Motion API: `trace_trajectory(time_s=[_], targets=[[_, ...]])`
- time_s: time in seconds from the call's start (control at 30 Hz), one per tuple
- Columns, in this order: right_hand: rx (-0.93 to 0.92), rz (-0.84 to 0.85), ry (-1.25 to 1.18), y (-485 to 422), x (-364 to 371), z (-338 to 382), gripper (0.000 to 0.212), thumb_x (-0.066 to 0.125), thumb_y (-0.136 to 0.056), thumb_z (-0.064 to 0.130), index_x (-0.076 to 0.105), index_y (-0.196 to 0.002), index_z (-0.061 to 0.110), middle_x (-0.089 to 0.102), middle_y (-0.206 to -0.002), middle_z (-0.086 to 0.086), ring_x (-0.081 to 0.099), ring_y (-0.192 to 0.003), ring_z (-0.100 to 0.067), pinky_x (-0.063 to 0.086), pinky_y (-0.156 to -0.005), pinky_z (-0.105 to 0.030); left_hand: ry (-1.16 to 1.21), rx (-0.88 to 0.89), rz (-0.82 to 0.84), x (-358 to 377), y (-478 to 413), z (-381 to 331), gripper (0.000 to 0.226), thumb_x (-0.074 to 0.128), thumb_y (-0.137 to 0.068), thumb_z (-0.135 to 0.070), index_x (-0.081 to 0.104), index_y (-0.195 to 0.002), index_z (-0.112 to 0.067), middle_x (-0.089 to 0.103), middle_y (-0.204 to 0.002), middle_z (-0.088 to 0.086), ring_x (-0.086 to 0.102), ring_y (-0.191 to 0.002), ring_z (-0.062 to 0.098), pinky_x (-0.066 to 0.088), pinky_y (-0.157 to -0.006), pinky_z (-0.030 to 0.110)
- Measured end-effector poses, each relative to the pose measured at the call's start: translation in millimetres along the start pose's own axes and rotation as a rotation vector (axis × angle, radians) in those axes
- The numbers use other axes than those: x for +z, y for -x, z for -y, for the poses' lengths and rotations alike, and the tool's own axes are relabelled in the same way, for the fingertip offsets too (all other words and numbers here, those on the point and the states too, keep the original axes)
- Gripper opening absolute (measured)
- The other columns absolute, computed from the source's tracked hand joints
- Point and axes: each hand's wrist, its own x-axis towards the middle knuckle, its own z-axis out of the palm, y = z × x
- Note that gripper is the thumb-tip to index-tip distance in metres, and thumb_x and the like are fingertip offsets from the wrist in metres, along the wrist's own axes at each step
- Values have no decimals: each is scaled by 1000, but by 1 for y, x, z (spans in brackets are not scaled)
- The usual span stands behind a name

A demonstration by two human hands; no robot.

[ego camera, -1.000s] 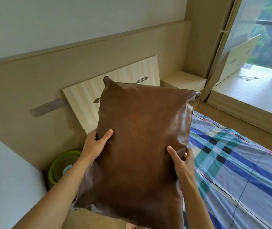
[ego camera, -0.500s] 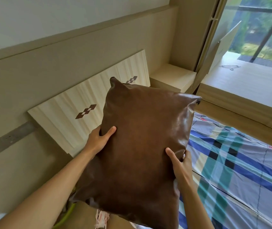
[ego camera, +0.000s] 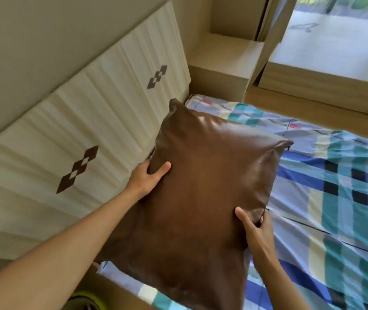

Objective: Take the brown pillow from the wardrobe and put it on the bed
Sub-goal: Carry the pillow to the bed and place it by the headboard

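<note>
Right now, what I read off the head view:

Pillow: I see the brown pillow (ego camera: 203, 198) filling the centre of the frame, glossy and leather-like, its far corner pointing toward the upper middle and its near edge running off the bottom.
Pillow position: it sits over the head end of the bed (ego camera: 335, 198); whether its underside touches the sheet I cannot tell.
Left hand: my left hand (ego camera: 146, 179) is at centre left, clamped on the pillow's left edge, thumb laid on the top face, the other fingers hidden behind the edge.
Right hand: my right hand (ego camera: 256, 233) is lower right of centre, gripping the pillow's right edge, thumb pressed on the top face, fingers curled round the side at a small zipper-like gap.
Forearms: both come in bare from the bottom of the frame, the left from the lower left corner.
Bed cover: the plaid sheet (ego camera: 346, 231) in blue, teal, cream and black spreads across the right half, lying flat with a few creases.
Headboard: a pale ribbed headboard (ego camera: 102, 121) with two dark diamond motifs runs diagonally across the left, close beside the pillow's left edge.
Background: a wooden side ledge (ego camera: 225, 54) stands at upper centre, and a bright window (ego camera: 335, 30) fills the upper right.
Lower left: a green-rimmed object (ego camera: 84, 300) shows at the bottom edge, too blurred to name.
</note>
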Motion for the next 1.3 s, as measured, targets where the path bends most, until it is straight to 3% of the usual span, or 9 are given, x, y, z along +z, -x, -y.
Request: trace_trajectory(time_s=[0.2, 0.33, 0.5, 0.63, 0.77, 0.87, 0.97, 1.13, 1.3], targets=[[12, -2, 19, -108, 72, -46, 70, 87, -62, 58, 67, -122, 27, 76, -113, 8, 74, -94, -5, 55, -72, -19, -24, -26, 60, 12, -114, 74, 77, 74, -70, -76, 69, -130, -27, 74, -124, -6, 70, -113, 17, 54, -105, 41], [-7, 18, 51, -174, 113, -61, 70, 86, -61, 58, 71, -121, 26, 78, -111, 6, 74, -100, -14, 58, -86, -33, -20, -10, 83, 19, -177, 105, 75, 80, -69, -70, 69, -129, -26, 75, -121, -8, 71, -110, 13, 55, -104, 38], [-33, 18, 73, -228, 148, -72, 55, 86, -63, 58, 73, -108, 29, 80, -105, 7, 75, -96, -12, 57, -80, -29, -52, 55, 43, 27, -239, 110, 96, 79, -53, -79, 63, -134, -30, 71, -122, -13, 68, -114, 10, 51, -106, 32], [-62, 9, 125, -256, 167, -86, 83, 81, -55, 73, 69, -125, 29, 76, -116, 7, 72, -106, -16, 56, -100, -39, -120, 20, -31, 34, -286, 112, 118, 76, -45, -86, 53, -141, -21, 63, -129, -9, 63, -114, 15, 50, -103, 33], [-54, 56, 187, -274, 190, -97, 89, 79, -58, 75, 67, -131, 26, 75, -119, 6, 71, -109, -18, 55, -104, -42, -221, -2, -45, 39, -315, 133, 103, 67, -65, -84, 51, -142, -18, 62, -139, 1, 60, -124, 25, 47, -108, 37], [-34, 67, 226, -288, 203, -100, 75, 78, -68, 73, 67, -125, 26, 75, -114, 7, 70, -107, -18, 54, -102, -39, -298, 8, -126, 48, -319, 143, 98, 55, -85, -78, 32, -159, -17, 43, -162, 9, 41, -149, 31, 30, -122, 42], [-3, 41, 350, -295, 206, -101, 72, 73, -77, 74, 62, -118, 16, 70, -108, 1, 66, -105, -23, 52, -95, -37, -559, 70, -244, 70, -296, 143, 101, 36, -84, -87, 12, -165, -33, 14, -174, 11, 11, -159, 42, 5, -121, 68], [-308, -141, 491, -287, 212, -97, 98, 74, -91, 51, 17, -166, 25, 37, -161, -15, 46, -142, -33, 37, -115, -39, -725, 99, -93, 89, -270, 157, 115, 32, -68, -100, 1, -163, -44, -1, -176, 5, -3, -159, 45, 6, -117, 77], [-382, -3, 704, -295, 222, -91, 68, 52, -104, 48, 29, -164, 27, 25, -170, -8, 27, -155, -28, 24, -123, -41, -750, 27, -22, 79, -282, 146, 114, 42, -69, -98, 4, -163, -45, 4, -176, 3, 3, -159, 44, 14, -118, 75]])
